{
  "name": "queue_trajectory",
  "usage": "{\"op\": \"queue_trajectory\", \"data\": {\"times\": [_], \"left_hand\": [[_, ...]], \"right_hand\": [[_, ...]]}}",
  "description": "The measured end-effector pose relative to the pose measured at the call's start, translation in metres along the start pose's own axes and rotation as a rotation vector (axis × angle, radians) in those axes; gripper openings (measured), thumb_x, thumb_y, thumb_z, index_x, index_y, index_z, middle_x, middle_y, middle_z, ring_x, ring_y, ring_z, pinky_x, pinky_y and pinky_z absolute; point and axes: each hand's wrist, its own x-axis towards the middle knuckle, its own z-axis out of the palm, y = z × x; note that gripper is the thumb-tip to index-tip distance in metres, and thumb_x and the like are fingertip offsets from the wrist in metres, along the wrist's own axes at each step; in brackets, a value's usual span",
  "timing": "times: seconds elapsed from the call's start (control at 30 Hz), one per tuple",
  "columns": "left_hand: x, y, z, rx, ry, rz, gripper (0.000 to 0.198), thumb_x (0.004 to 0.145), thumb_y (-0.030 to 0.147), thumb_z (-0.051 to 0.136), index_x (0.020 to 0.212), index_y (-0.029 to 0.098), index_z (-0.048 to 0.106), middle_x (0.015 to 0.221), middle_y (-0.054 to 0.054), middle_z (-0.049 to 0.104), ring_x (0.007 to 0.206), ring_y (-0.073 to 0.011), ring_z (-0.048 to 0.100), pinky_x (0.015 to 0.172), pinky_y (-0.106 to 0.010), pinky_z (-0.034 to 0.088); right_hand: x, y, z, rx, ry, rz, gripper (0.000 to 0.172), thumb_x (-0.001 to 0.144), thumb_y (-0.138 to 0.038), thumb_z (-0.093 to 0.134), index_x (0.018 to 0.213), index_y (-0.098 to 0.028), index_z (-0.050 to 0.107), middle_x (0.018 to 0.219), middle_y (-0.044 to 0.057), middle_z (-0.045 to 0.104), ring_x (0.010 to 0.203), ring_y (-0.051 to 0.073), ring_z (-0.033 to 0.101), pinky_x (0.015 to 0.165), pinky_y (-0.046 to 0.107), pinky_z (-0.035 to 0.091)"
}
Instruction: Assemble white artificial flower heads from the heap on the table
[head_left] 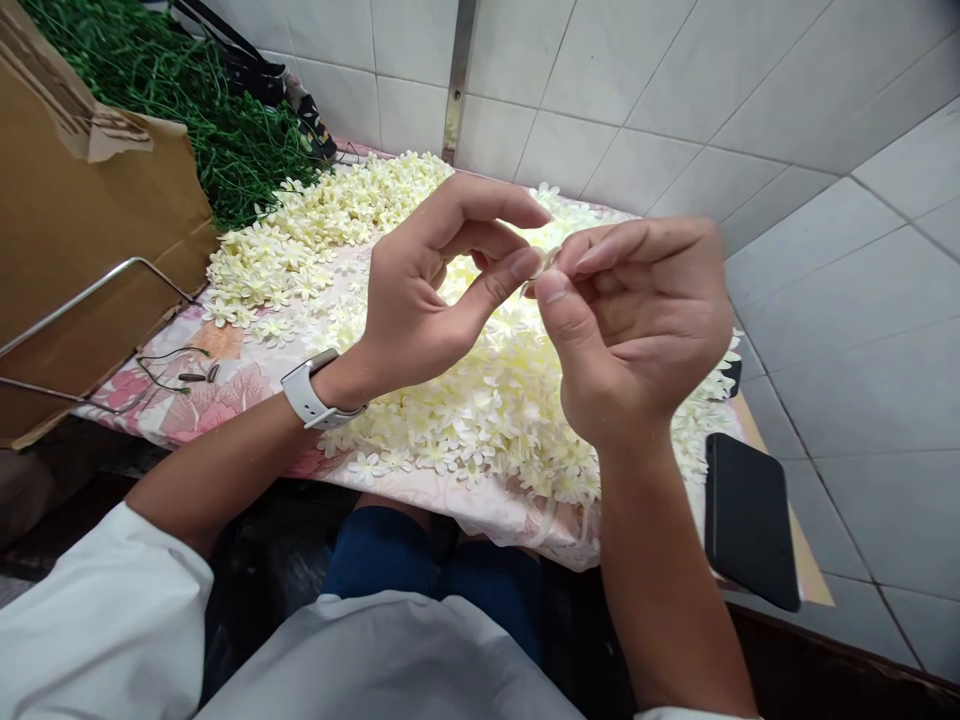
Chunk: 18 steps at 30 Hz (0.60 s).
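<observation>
My left hand (442,290) and my right hand (637,320) meet above a low table, fingertips pinched together on a small pale flower piece (546,264) that is mostly hidden between them. A white watch (309,392) sits on my left wrist. Below the hands lies a large heap of cream-yellow fabric flowers (480,400), spread over a floral cloth (225,385) that covers the table.
A brown cardboard box (82,230) stands at the left with a metal wire frame (90,300) beside it. Green stems (202,110) pile up at the back left. A black phone (750,520) lies at the table's right edge. White tiles surround the table.
</observation>
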Motion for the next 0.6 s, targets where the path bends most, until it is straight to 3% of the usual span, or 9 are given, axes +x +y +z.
{"op": "queue_trajectory", "data": {"times": [0.13,0.33,0.47,0.6], "left_hand": [[0.000,0.000,0.000,0.072,-0.015,-0.024,0.033,0.097,0.053,0.059,0.112,0.023,0.056,0.111,-0.002,0.064,0.091,-0.0141,0.076,0.083,-0.031,0.062],[0.001,-0.002,-0.001,0.157,0.030,-0.037,0.027,0.100,0.052,0.053,0.108,0.026,0.053,0.102,-0.001,0.062,0.088,-0.0133,0.073,0.081,-0.034,0.061],[0.013,-0.021,-0.008,0.149,0.189,0.058,0.029,0.096,0.052,0.062,0.096,0.026,0.049,0.088,0.001,0.058,0.073,-0.0094,0.064,0.068,-0.027,0.057],[0.023,-0.041,-0.017,0.186,0.213,-0.074,0.032,0.097,0.056,0.057,0.102,0.025,0.050,0.091,-0.001,0.060,0.084,-0.0139,0.069,0.076,-0.031,0.058]], "right_hand": [[0.000,-0.003,0.001,0.028,-0.005,0.013,0.021,0.094,-0.037,0.070,0.102,-0.027,0.053,0.100,0.003,0.060,0.103,0.019,0.067,0.096,0.041,0.061],[0.002,0.001,-0.003,0.004,0.021,0.059,0.020,0.092,-0.033,0.072,0.096,-0.027,0.054,0.096,0.001,0.061,0.100,0.020,0.068,0.090,0.041,0.063],[0.013,0.015,-0.017,-0.087,0.199,0.040,0.019,0.093,-0.034,0.070,0.092,-0.026,0.053,0.092,0.002,0.059,0.098,0.019,0.067,0.083,0.040,0.062],[0.023,0.027,-0.031,-0.121,0.364,0.059,0.018,0.086,-0.027,0.074,0.087,-0.025,0.056,0.087,0.001,0.063,0.082,0.017,0.066,0.077,0.038,0.061]]}}
